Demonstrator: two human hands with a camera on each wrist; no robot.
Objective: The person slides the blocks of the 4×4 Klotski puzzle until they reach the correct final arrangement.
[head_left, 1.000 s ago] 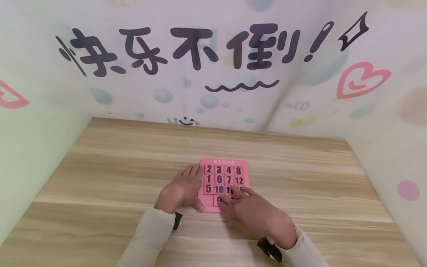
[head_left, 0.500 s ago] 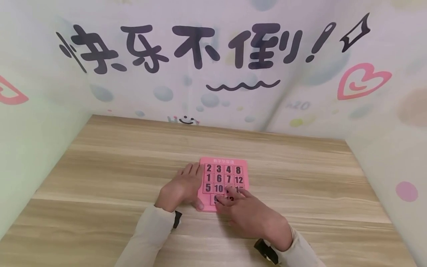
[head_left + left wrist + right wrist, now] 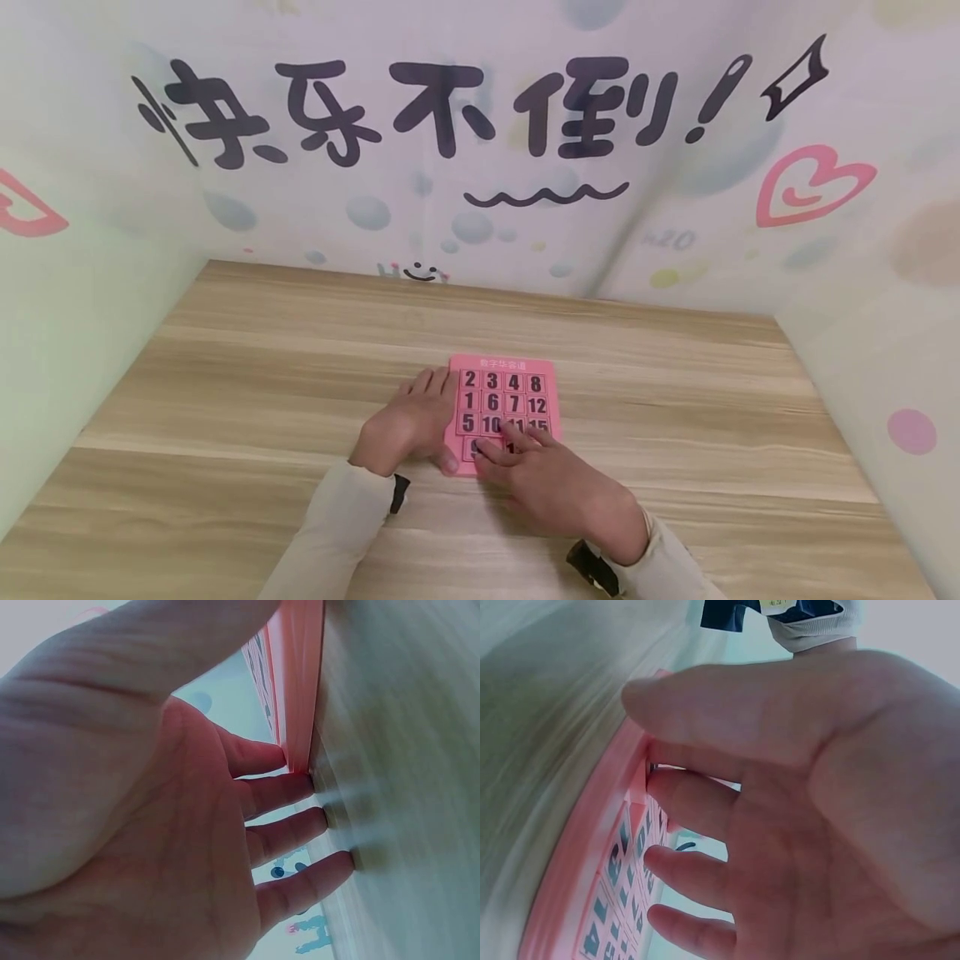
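Note:
A pink sliding number puzzle [image 3: 540, 365] lies flat on the wooden table, its black-numbered tiles in rows. My left hand [image 3: 405, 425] rests along the puzzle's left side, fingers straight and thumb at the near left corner. In the left wrist view its fingertips touch the table beside the pink frame [image 3: 300, 690]. Over the lower right of the puzzle, my right hand [image 3: 558, 483] has a fingertip on the tile marked 9 [image 3: 468, 451] in the bottom row. Its other fingers extend above the tiles and partly hide 11 and 15. The right wrist view shows the right thumb [image 3: 705, 705] by the frame's near edge.
The wood-grain tabletop [image 3: 712, 400] surrounds the puzzle. A white printed backdrop [image 3: 450, 225] with large black characters stands behind it, with pale panels on both sides. Dark straps [image 3: 592, 567] circle the wrists over light sleeves.
My right hand has slid left, and the 9 tile with it, from under the 10 to nearly under the 5. My left hand stays in place.

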